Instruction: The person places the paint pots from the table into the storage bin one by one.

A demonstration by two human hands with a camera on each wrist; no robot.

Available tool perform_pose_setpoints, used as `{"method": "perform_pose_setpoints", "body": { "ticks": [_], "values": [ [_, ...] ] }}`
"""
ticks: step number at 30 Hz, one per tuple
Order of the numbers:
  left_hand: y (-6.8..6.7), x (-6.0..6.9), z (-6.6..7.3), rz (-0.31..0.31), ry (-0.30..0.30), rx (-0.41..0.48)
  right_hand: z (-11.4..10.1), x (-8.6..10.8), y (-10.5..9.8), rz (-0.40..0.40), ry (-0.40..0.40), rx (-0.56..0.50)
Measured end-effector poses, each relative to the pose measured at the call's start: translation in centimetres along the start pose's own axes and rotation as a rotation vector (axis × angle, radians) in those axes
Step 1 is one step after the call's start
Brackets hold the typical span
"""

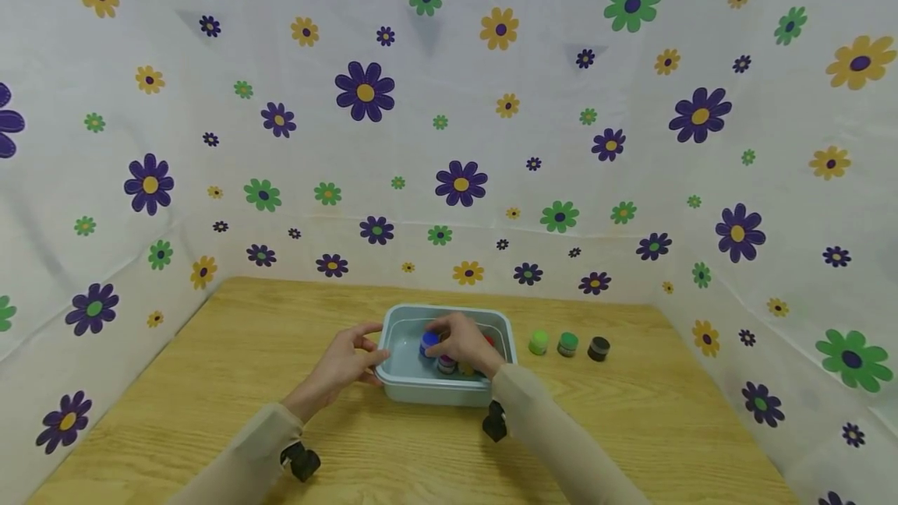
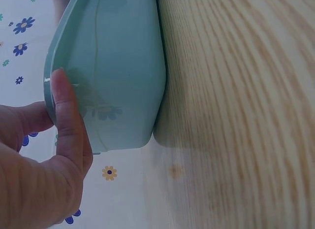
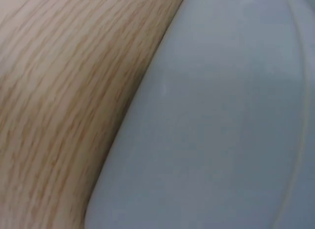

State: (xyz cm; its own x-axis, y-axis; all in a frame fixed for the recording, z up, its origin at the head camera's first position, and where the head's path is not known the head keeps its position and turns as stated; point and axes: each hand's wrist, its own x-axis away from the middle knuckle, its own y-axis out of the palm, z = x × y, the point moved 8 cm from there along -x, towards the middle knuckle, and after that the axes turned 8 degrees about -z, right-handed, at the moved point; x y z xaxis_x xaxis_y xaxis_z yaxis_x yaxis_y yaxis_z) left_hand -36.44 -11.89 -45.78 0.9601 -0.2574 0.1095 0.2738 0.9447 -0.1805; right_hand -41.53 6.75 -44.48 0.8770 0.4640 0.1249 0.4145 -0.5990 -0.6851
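Observation:
A light blue plastic bin (image 1: 438, 394) stands on the wooden table. My left hand (image 1: 342, 361) holds its left end, thumb and fingers on either side of the rim, as the left wrist view shows the hand (image 2: 47, 177) at the bin wall (image 2: 125, 76). Reaching over the front rim, my right hand (image 1: 464, 340) pinches a small blue paint jar (image 1: 429, 345) inside the bin. Beside it are a purple jar (image 1: 446, 365), a yellow one (image 1: 466, 369) and something red (image 1: 489, 340), partly covered by that hand. Only the bin's outer side (image 3: 211, 125) and table show in the right wrist view.
To the right of the bin, a light green jar (image 1: 539, 343), a darker green jar (image 1: 567, 344) and a black jar (image 1: 599, 348) stand in a row on the table (image 1: 393, 450). Flower-printed white cloth (image 1: 421, 146) encloses the back and sides.

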Motion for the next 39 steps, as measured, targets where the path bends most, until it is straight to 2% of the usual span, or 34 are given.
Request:
{"method": "perform_pose_setpoints", "body": {
  "ticks": [7, 14, 21, 30, 39],
  "values": [
    [0.1, 0.0, 0.1, -0.003, 0.006, 0.000, 0.5, -0.5, 0.3, 0.022, -0.001, 0.057],
    [0.1, 0.2, -0.4, -0.008, 0.005, 0.001, 0.8, -0.3, 0.8, 0.018, 0.009, 0.031],
    [0.1, 0.1, -0.3, -0.006, 0.005, -0.005, 0.5, -0.2, 0.4, 0.073, -0.011, 0.054],
    [0.0, -0.2, 0.0, -0.014, 0.009, -0.012, 0.7, -0.3, -0.2, 0.111, 0.018, 0.049],
    [0.0, -0.1, -0.1, -0.006, 0.015, -0.019, 0.5, -0.2, -0.4, 0.121, -0.026, 0.046]
  ]
}}
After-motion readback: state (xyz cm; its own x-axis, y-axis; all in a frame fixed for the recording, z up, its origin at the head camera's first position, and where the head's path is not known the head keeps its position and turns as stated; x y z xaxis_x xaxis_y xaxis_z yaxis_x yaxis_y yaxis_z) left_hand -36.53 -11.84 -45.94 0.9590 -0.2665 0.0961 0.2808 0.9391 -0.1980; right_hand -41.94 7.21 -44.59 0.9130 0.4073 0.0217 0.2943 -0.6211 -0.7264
